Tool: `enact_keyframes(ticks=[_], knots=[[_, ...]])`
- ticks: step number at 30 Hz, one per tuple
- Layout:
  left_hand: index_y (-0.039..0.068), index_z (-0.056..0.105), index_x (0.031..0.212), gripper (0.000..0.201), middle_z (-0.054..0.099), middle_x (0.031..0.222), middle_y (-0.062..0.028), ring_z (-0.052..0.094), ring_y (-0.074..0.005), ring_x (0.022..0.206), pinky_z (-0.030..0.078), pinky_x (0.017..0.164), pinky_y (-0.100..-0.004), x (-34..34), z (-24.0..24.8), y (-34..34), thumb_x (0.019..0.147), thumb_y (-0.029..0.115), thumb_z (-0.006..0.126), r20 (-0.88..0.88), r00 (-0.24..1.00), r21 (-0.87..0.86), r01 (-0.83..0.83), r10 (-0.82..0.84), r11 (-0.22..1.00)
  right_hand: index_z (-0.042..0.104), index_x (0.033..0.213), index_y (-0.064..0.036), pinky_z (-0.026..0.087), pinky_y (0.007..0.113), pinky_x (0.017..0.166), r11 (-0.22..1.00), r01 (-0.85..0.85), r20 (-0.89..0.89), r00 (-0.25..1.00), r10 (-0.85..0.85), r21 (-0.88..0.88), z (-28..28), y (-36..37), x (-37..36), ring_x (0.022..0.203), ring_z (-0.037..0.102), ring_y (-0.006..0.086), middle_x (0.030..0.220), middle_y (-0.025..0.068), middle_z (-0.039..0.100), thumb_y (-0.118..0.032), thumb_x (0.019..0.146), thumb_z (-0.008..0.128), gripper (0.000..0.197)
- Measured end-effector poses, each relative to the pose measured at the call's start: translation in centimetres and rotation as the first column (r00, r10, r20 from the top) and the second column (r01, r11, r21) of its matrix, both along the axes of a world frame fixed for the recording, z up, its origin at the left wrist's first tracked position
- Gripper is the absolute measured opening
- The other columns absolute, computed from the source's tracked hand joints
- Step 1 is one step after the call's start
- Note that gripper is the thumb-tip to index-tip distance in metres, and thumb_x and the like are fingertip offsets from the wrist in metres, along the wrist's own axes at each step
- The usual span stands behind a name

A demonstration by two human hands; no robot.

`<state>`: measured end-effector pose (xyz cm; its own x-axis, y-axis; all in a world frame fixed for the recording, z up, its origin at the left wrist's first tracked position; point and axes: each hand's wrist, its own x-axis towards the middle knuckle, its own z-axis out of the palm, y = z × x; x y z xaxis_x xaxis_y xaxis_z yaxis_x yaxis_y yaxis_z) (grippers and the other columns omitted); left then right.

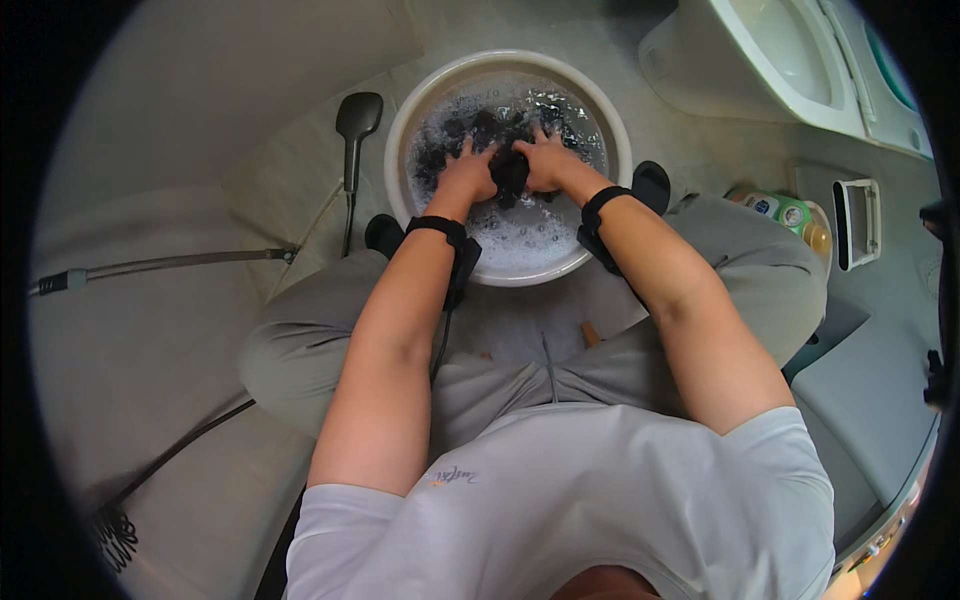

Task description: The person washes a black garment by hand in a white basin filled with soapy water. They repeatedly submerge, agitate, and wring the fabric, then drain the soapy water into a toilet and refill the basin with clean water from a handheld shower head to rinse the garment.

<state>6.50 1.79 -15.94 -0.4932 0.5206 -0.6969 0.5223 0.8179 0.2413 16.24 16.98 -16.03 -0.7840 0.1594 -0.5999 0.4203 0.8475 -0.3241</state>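
Observation:
A round, pale basin (400, 190) of foamy water stands on the floor between my knees. Wet black cloth (510, 172) is bunched up in it, partly under the suds, so the kind of garment cannot be made out. My left hand (468, 175) grips the cloth from the left side, some fingers reaching over it. From the right, my right hand (548, 162) holds the same bunch, thumb toward the middle and fingers bent over the fabric. Part of the fingertips disappears in cloth and foam. Each wrist wears a black strap.
Left of the basin lies a dark shower head (358, 120) with its hose. A metal hose (180, 262) crosses further left. At the upper right stands a white toilet (790, 60). Green-labelled bottles (785, 212) are beside my right knee, near a grey cabinet (865, 400).

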Motion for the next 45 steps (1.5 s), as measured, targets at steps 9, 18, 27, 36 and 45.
enact_keyframes(ticks=[9, 18, 27, 36, 45], knots=[[0.026, 0.046, 0.148, 0.066, 0.027, 0.161, -0.0217, 0.050, -0.0463, 0.132, 0.052, 0.100, -0.0505, -2.6, 0.1, 2.8, 0.088, 0.007, 0.064, -0.017, 0.997, 0.053, 0.071, -0.070, 0.996, 0.055, 0.141, -0.0152, 0.047, 0.044, 0.107, 0.994, -0.072, -0.058, 0.995, 0.076, 0.078, -1.5, 2.5, -2.4, 0.126, 0.057, 0.0408, 0.134, 0.0215, 0.062, -0.021, 0.086, 0.069, 0.057], [0.021, 0.047, 0.151, 0.058, 0.043, 0.153, -0.0225, 0.052, -0.0448, 0.131, 0.042, 0.111, -0.0497, -3.6, 4.8, 1.5, 0.094, 0.013, 0.050, -0.094, 0.996, 0.060, 0.018, -0.012, 0.998, 0.052, 0.145, -0.0166, 0.056, 0.054, 0.091, 0.997, 0.023, -0.058, 0.998, -0.018, 0.076, 7.3, 2.8, -0.8, 0.113, 0.065, 0.0403, 0.127, 0.0260, 0.064, -0.009, 0.091, 0.053, 0.054], [0.001, 0.068, 0.119, 0.031, 0.069, 0.109, -0.0108, 0.066, -0.0228, 0.096, 0.059, 0.080, -0.0342, -4.2, 21.4, -2.7, 0.092, -0.002, 0.052, 0.396, 0.840, 0.620, -0.542, 0.370, 0.567, 0.063, 0.133, -0.0024, 0.061, 0.045, 0.070, 0.978, 0.153, -0.467, 0.860, -0.204, -0.145, 23.3, 4.9, 1.4, 0.070, 0.075, 0.0336, 0.102, 0.0256, 0.073, 0.000, 0.085, 0.051, 0.049], [0.003, 0.069, 0.122, 0.029, 0.071, 0.116, -0.0120, 0.068, -0.0248, 0.108, 0.057, 0.099, -0.0396, -1.7, 40.4, -2.6, 0.101, 0.004, 0.048, 0.358, 0.932, 0.931, -0.361, 0.053, 0.057, 0.072, 0.084, 0.0011, 0.051, 0.040, 0.057, 0.969, 0.049, -0.839, 0.491, -0.234, -0.242, 40.6, 5.6, 2.2, 0.061, 0.063, 0.0206, 0.068, 0.0135, 0.069, -0.002, 0.079, 0.058, 0.015], [-0.001, 0.069, 0.112, 0.028, 0.073, 0.108, -0.0134, 0.069, -0.0253, 0.104, 0.054, 0.097, -0.0416, 1.1, 52.5, -2.0, 0.097, 0.006, 0.047, 0.255, 0.959, 0.959, -0.268, -0.124, -0.095, 0.072, 0.099, 0.0017, 0.062, 0.036, 0.065, 0.815, -0.186, -0.829, 0.248, -0.501, -0.548, 51.7, 3.9, 3.6, 0.073, 0.069, 0.0223, 0.088, 0.0108, 0.072, -0.001, 0.086, 0.050, 0.026]])
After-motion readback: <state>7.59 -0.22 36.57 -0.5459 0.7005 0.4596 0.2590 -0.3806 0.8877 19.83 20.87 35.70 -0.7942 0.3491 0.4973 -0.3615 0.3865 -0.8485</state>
